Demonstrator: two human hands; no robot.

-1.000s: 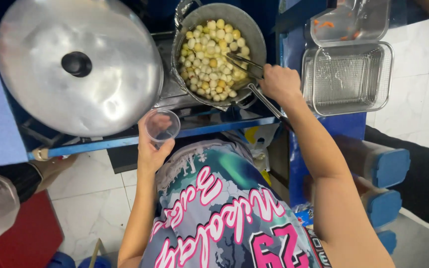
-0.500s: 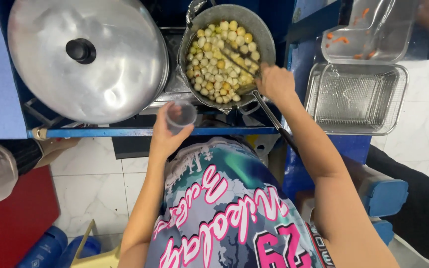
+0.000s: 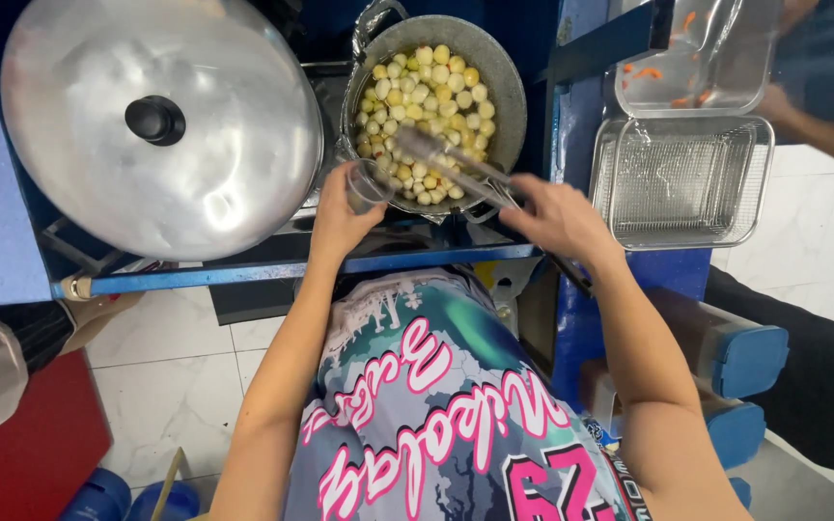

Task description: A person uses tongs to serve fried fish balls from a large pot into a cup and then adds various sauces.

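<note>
Tongs clamped in right hand angle up-left into pan of pale balls; left hand grips clear cup touching pan's near rim.

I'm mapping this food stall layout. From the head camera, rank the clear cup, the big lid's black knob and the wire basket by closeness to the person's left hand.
1. Clear cup: held in the left hand, by the pan's rim.
2. Black knob: farther to the left, on the big lid.
3. Wire basket: far right, beyond the right hand.
</note>
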